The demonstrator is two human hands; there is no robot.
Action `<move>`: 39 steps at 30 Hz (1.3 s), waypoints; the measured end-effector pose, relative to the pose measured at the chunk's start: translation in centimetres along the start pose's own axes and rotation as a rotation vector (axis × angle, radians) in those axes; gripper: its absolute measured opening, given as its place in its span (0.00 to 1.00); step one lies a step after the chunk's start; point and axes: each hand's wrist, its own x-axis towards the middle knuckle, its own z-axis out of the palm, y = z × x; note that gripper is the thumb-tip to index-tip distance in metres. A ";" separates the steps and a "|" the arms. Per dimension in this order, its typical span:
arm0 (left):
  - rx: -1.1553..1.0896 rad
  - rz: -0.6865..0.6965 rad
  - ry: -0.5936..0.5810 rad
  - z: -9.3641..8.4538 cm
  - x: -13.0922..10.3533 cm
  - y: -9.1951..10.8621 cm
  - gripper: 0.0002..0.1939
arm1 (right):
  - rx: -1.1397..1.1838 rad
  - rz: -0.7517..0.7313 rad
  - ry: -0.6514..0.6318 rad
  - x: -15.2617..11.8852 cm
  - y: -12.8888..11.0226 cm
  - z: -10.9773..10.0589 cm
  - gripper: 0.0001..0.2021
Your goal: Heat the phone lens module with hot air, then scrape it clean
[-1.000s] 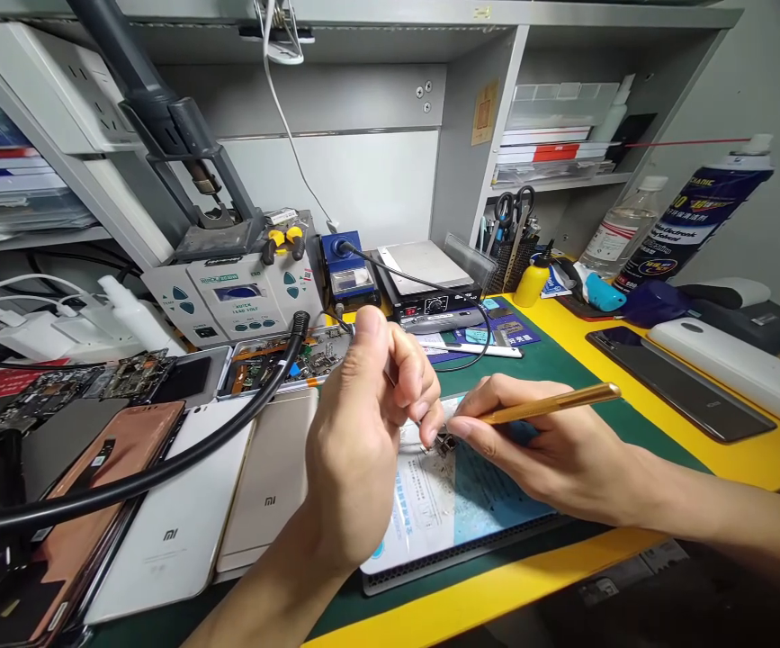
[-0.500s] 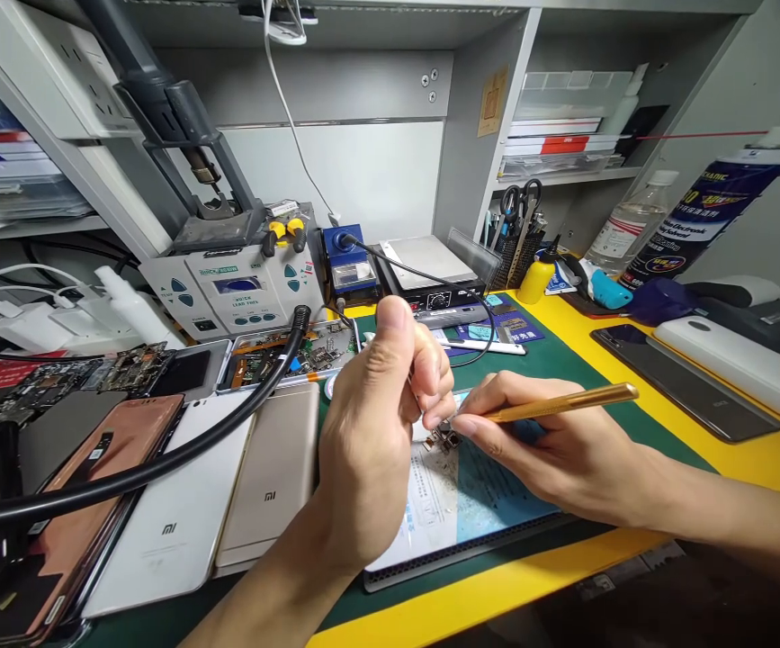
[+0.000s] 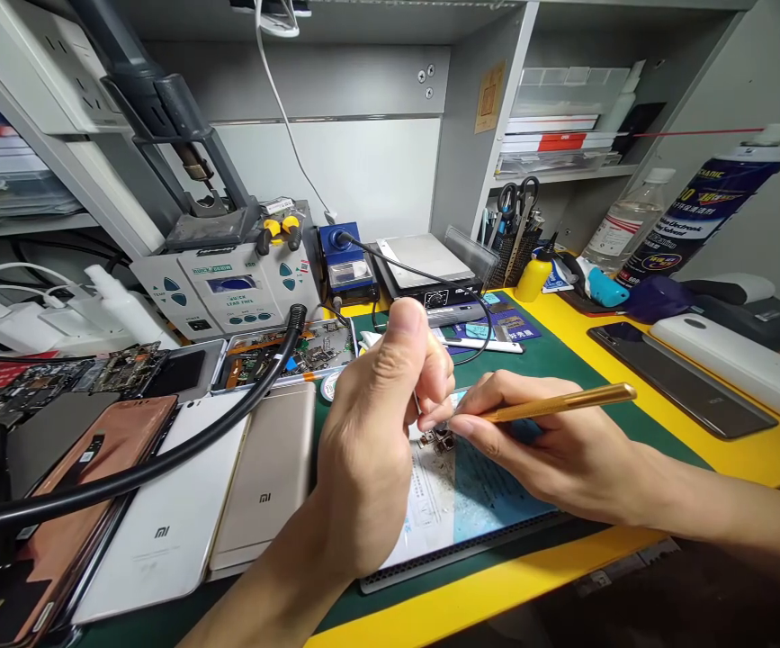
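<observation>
My left hand point(image 3: 369, 441) is closed, thumb up, with its fingertips curled in above the work surface. What its fingers pinch is hidden behind the hand. A slim gold pen-shaped tool point(image 3: 558, 402) lies in the grip of my right hand point(image 3: 551, 459), between thumb and fingers. Its rear end points right, and its tip meets the left fingertips, too small to make out. Just beneath the fingertips, several tiny metal phone parts point(image 3: 438, 441) rest on a white and blue pad point(image 3: 477, 508). Dust or fine scraps are scattered across that pad.
Left of my hands lie a gold phone point(image 3: 264, 477), a white phone point(image 3: 160, 526) and a black hose point(image 3: 228, 418) over them. Behind are a tray of small parts point(image 3: 309, 355), a rework station point(image 3: 228, 288) and a hot plate point(image 3: 423, 265). A dark phone point(image 3: 679, 378) lies right.
The whole view has shifted slightly. Both hands keep nearly the same pose, and the gold tool stays at the left fingertips.
</observation>
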 end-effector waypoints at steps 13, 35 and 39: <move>-0.008 -0.003 0.002 0.2 0.1 0.3 0.28 | 0.011 -0.013 0.000 0.0 -0.1 -0.1 0.07; 0.048 0.011 -0.075 -0.2 -0.1 0.3 0.27 | 0.000 -0.038 0.002 -0.1 0.1 0.0 0.05; 0.075 0.014 -0.117 -0.4 -0.2 0.3 0.28 | 0.024 -0.029 -0.006 -0.2 0.1 0.0 0.07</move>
